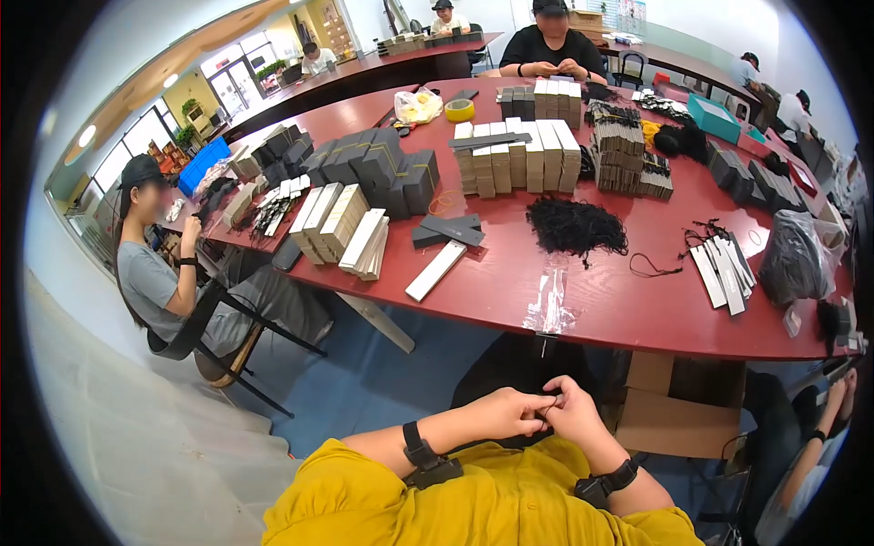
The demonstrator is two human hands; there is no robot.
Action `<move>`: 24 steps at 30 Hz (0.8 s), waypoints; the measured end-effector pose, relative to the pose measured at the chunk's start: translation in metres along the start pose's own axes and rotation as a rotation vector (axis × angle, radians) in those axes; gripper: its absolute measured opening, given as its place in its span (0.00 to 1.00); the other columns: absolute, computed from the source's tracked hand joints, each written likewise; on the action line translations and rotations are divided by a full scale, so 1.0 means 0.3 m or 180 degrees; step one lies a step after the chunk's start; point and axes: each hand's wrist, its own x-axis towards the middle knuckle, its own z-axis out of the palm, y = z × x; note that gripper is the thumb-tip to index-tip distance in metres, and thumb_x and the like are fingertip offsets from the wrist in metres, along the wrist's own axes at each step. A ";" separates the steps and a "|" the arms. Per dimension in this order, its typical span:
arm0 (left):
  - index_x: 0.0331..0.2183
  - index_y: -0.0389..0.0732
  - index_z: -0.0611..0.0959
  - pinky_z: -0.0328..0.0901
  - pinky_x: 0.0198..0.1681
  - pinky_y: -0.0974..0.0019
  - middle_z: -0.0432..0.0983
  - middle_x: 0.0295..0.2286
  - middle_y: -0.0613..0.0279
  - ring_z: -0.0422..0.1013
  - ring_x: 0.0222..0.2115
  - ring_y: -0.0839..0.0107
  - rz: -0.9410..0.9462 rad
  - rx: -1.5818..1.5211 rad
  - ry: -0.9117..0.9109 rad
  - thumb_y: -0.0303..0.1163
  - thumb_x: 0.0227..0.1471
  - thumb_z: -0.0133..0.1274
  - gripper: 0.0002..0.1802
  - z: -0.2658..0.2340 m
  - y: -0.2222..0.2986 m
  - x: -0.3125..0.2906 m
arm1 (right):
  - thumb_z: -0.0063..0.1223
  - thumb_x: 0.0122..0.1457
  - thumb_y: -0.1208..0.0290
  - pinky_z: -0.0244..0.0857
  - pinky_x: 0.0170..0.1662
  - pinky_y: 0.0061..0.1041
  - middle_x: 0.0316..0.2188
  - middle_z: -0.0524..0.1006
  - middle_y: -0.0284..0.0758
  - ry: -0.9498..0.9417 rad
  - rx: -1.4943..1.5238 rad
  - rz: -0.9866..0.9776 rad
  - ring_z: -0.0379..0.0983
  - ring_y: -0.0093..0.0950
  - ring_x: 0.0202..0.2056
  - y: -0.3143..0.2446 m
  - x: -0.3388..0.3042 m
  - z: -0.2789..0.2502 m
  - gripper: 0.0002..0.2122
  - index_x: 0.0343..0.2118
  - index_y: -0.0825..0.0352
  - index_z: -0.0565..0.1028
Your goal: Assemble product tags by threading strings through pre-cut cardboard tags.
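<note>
My left hand (512, 414) and my right hand (575, 416) meet in front of my lap, below the table's front edge. Their fingers are closed and touch each other around a thin black cord (546, 409), of which only a short bit shows. Straight ahead on the table lies a tangled heap of black cords (575, 226). Left of the heap, a long white strip (437, 270) rests near the edge beside some dark grey strips (446, 231). To the right, a fan of white strips with black cords (722, 273) lies near a single loose cord loop (654, 266).
Stacked strips (519, 159) and dark grey blocks (364, 168) fill the middle of the red table (510, 291). A cardboard box (678, 419) stands under its edge. Co-workers sit at left, right and across. A clear plastic bag (801, 255) holds something dark.
</note>
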 end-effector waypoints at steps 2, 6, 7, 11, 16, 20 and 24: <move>0.44 0.46 0.79 0.68 0.26 0.67 0.75 0.19 0.59 0.74 0.20 0.66 0.0250 0.0825 0.0185 0.31 0.48 0.55 0.18 0.017 -0.038 -0.001 | 0.57 0.54 0.76 0.62 0.22 0.17 0.20 0.73 0.30 -0.0122 0.0482 0.0228 0.70 0.15 0.20 0.036 -0.007 0.036 0.12 0.41 0.69 0.69; 0.31 0.46 0.77 0.68 0.25 0.62 0.76 0.20 0.60 0.74 0.21 0.59 0.0579 0.2072 0.0466 0.34 0.42 0.58 0.11 0.042 -0.080 -0.031 | 0.61 0.54 0.70 0.59 0.20 0.15 0.18 0.72 0.27 -0.0682 0.0204 0.0348 0.66 0.15 0.17 -0.008 -0.012 0.052 0.13 0.40 0.67 0.72; 0.32 0.47 0.76 0.68 0.23 0.61 0.74 0.19 0.60 0.74 0.21 0.60 0.0805 0.1957 0.0584 0.33 0.43 0.56 0.10 0.054 -0.098 -0.031 | 0.61 0.54 0.70 0.59 0.20 0.15 0.18 0.72 0.27 -0.0748 0.0165 0.0326 0.66 0.15 0.17 -0.002 -0.011 0.044 0.13 0.40 0.67 0.72; 0.33 0.44 0.72 0.67 0.22 0.58 0.74 0.18 0.59 0.74 0.21 0.59 0.0904 0.1753 0.0598 0.35 0.48 0.53 0.10 0.049 -0.062 -0.028 | 0.58 0.56 0.64 0.59 0.20 0.14 0.21 0.76 0.30 -0.1471 0.0758 0.0933 0.67 0.16 0.17 0.059 -0.001 0.000 0.11 0.36 0.66 0.76; 0.35 0.41 0.70 0.67 0.24 0.61 0.76 0.19 0.57 0.75 0.22 0.62 -0.0420 0.0080 0.0663 0.33 0.57 0.46 0.07 0.052 -0.045 -0.069 | 0.49 0.57 0.45 0.63 0.23 0.14 0.31 0.81 0.41 -0.1476 0.1752 0.1231 0.75 0.21 0.22 0.119 -0.036 -0.027 0.27 0.37 0.71 0.74; 0.34 0.38 0.70 0.69 0.25 0.69 0.77 0.26 0.56 0.74 0.23 0.71 -0.0603 -0.1334 0.0989 0.24 0.56 0.43 0.02 0.017 -0.056 -0.039 | 0.51 0.57 0.48 0.66 0.22 0.23 0.25 0.80 0.39 -0.1795 -0.0368 0.0714 0.76 0.26 0.22 0.044 -0.070 -0.057 0.22 0.28 0.69 0.77; 0.32 0.40 0.67 0.66 0.24 0.77 0.77 0.28 0.57 0.70 0.19 0.79 -0.0311 -0.1675 0.1567 0.25 0.59 0.42 0.02 -0.041 0.003 -0.058 | 0.56 0.50 0.53 0.66 0.28 0.36 0.18 0.72 0.42 -0.0446 -0.2477 -0.1433 0.70 0.43 0.23 -0.149 -0.093 -0.143 0.20 0.16 0.69 0.74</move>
